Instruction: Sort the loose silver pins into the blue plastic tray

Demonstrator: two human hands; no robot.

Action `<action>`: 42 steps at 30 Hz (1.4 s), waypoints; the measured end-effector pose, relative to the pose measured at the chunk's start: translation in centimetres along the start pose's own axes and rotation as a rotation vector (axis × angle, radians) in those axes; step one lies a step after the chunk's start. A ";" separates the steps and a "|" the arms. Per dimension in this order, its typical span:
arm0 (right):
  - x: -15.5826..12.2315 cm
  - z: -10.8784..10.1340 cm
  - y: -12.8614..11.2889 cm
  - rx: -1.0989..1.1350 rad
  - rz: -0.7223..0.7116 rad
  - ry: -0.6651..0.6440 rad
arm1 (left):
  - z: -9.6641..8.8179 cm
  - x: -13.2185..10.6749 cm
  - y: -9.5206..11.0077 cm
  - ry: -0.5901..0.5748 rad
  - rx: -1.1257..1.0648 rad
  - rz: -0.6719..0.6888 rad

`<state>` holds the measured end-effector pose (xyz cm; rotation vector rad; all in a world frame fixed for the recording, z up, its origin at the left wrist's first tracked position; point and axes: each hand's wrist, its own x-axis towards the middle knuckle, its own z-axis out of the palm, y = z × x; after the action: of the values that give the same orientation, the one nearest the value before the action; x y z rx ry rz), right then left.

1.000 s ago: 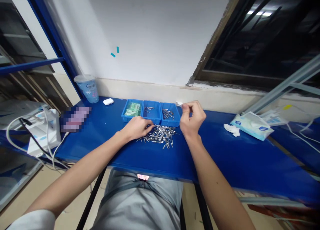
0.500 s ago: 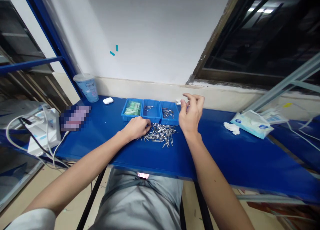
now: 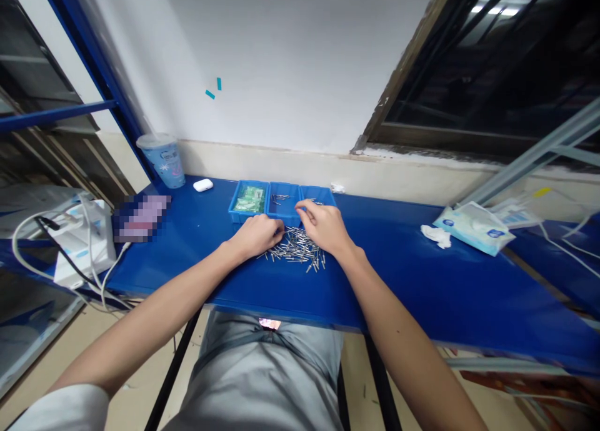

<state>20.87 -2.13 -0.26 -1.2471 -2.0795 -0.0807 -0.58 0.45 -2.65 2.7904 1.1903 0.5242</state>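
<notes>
Two bare hands at work. Left hand (image 3: 257,235) lay with fingers curled at the left side of one heap of slender silver metal pins (image 3: 297,247), too many and too overlapped to count; could not tell whether it grasped any. Right hand (image 3: 323,226) hung palm down over the heap's upper right, thumb and forefinger drawn close; could not tell if a pin sat between them.

Heap lay on the blue, smooth tabletop (image 3: 398,281), midway along, in front of three blue plastic trays set side by side near the far edge. Left tray (image 3: 241,218): green clear-wrapped packets (image 3: 252,198), number unclear. Middle tray (image 3: 284,210): a few loose pins. Right tray (image 3: 330,197): some pins, partly hidden by the right hand.

Far left corner: one blue patterned cup with lid (image 3: 166,163); one small white rounded case (image 3: 203,185) to its right. Left edge: one white power strip (image 3: 89,243) with cables. Toward the right end: one pale blue tissue pack (image 3: 474,228), one crumpled white tissue (image 3: 435,236) beside it.

Room: white wall (image 3: 290,56) behind the far edge, two teal tape strips (image 3: 210,94) on it; one dark window (image 3: 487,75) upper right.
</notes>
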 end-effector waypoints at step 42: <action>-0.2 0.7 -0.6 0.082 -0.062 -0.032 | -2.1 -0.3 0.9 0.206 -0.291 0.093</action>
<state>20.06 -2.36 -0.68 -1.1420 -2.1277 -0.0040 -0.87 -0.55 -0.63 2.5984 0.9289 0.9310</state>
